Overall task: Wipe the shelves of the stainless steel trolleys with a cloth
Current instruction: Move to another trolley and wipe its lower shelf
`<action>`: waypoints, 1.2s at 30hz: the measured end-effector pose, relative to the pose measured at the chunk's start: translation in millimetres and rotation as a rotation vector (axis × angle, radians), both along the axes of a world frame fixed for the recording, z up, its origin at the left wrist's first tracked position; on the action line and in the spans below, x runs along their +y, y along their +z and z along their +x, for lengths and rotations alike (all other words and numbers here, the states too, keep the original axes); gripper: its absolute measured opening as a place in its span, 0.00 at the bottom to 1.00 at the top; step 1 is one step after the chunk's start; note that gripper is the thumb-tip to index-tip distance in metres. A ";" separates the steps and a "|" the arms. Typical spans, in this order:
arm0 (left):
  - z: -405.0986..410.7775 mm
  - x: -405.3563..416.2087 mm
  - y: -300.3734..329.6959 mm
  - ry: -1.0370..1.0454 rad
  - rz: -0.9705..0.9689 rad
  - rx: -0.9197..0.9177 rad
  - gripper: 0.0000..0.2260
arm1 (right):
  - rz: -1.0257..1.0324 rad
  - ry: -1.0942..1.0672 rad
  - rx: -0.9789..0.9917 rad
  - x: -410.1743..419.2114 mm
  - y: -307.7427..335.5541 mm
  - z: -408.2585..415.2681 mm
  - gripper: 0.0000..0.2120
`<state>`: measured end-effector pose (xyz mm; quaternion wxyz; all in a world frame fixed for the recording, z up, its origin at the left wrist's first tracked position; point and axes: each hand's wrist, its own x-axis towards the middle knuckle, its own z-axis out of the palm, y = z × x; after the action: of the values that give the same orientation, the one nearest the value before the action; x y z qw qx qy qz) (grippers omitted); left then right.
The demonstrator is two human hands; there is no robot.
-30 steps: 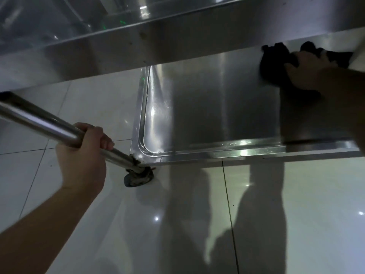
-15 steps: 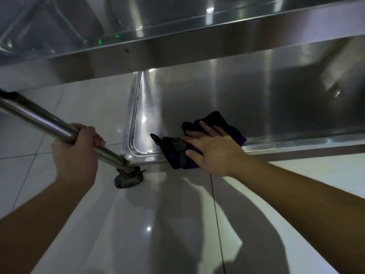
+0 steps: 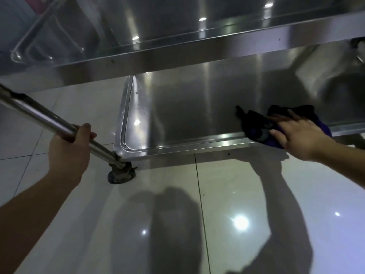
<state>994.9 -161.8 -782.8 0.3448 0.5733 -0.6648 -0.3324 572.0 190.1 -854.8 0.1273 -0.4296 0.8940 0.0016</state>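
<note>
The stainless steel trolley's bottom shelf (image 3: 189, 113) lies low over the floor, with a raised rim along its near edge. A dark purple-black cloth (image 3: 256, 127) sits bunched on that near rim toward the right. My right hand (image 3: 298, 135) presses flat on the cloth, fingers straight and spread. My left hand (image 3: 68, 153) grips the trolley's slanted steel upright tube (image 3: 39, 113) just above the near left corner. An upper shelf (image 3: 177, 54) overhangs the back of the bottom shelf.
A small grey caster wheel (image 3: 120, 174) sits under the near left corner. Glossy white floor tiles (image 3: 197, 224) with light glare and my shadow fill the foreground. A second wheel (image 3: 358, 46) shows at the far right.
My right hand slid the cloth from the shelf's far right to the near left corner, then rightward along the near rim. My left hand kept its grip on the tube.
</note>
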 end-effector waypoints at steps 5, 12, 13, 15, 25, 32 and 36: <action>7.6 18.2 -10.6 -0.019 0.056 -0.343 0.22 | -0.035 -0.090 -0.010 13.6 -5.0 -9.9 0.30; 2.1 71.5 -37.2 -0.344 0.563 -0.586 0.14 | -0.063 -0.095 -0.018 13.8 -6.5 -9.2 0.28; -5.2 77.4 -40.8 -0.424 0.571 -0.655 0.11 | -0.068 -0.094 -0.019 14.2 -6.9 -8.7 0.29; -27.1 92.0 -39.8 -0.518 0.530 -0.748 0.12 | -0.071 -0.097 -0.025 14.5 -6.9 -8.7 0.30; -178.0 166.0 -31.3 -0.920 0.028 -0.616 0.17 | -0.051 -0.093 -0.030 14.2 -6.4 -10.8 0.29; -266.0 177.7 -62.9 -0.802 -0.158 -0.720 0.20 | -0.094 -0.103 -0.034 14.9 -11.4 -10.6 0.28; -294.9 173.9 -83.0 -0.769 -0.162 -0.764 0.24 | -0.126 -0.091 -0.017 13.2 -15.0 -15.0 0.29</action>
<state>700.0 12.2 -865.8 -0.0243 0.3406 -0.9278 -0.1505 557.0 203.3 -869.8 0.1076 -0.3956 0.9098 -0.0642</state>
